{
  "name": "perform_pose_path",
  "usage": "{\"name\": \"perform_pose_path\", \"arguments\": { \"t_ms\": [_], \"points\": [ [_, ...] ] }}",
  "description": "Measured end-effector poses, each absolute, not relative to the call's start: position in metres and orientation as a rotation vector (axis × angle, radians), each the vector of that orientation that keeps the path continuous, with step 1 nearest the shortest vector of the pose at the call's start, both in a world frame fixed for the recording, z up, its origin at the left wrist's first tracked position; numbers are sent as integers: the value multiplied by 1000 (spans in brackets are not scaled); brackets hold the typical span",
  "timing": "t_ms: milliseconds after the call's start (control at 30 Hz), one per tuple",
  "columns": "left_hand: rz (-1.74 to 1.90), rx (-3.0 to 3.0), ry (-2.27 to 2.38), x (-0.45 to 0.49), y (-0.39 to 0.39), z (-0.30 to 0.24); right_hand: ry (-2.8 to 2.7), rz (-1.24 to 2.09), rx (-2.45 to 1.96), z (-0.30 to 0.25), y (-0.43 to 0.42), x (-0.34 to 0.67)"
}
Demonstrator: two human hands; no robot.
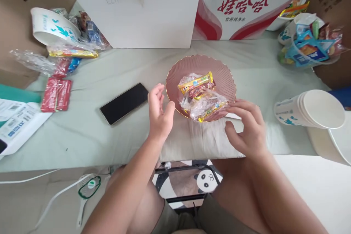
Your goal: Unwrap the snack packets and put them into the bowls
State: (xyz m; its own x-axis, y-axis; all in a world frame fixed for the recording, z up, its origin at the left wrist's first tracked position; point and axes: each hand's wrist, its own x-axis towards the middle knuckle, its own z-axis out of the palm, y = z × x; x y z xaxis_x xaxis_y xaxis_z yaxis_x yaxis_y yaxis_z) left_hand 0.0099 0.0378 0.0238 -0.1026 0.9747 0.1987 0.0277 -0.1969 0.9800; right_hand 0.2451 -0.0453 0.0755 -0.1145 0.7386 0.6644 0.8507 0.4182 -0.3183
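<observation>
A person's two bare hands frame a pink ribbed bowl (200, 62) on a cloth-covered desk (87, 142). The left hand (160, 113) stands on edge just beside the bowl's left rim, fingers loosely bent, thumb well apart, grasping nothing. The right hand (248, 128) spreads wide at the lower right rim, its palm bare; whether its fingertips touch the glass is hard to tell. The bowl sits near the desk's front edge, midway between the hands, a position that likely keeps it within easy reach of both. Inside, yellow snack packets (195, 83) lie heaped with crumpled clear wrapping (201, 106); the flared sides appear to gather them toward the middle, though one corner reaches the near rim. A dark-screened phone (124, 103) lies flat to the left, apart from the bowl. At far right, paper cups (308, 109) lie on their side, nested into one another, presumably to save room. Behind them, a clear tub (298, 60) corrals blue packets (308, 51). A white box (137, 7) and a red-and-white carton (241, 7) stand along the back, walling off the work area.
</observation>
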Motion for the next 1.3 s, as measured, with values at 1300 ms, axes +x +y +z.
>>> {"name": "perform_pose_path", "arguments": {
  "t_ms": [1300],
  "points": [
    [1251, 1532, 1111, -4, 58, 41, -2962, 367, -956, 124, 112, 251]
  ]
}}
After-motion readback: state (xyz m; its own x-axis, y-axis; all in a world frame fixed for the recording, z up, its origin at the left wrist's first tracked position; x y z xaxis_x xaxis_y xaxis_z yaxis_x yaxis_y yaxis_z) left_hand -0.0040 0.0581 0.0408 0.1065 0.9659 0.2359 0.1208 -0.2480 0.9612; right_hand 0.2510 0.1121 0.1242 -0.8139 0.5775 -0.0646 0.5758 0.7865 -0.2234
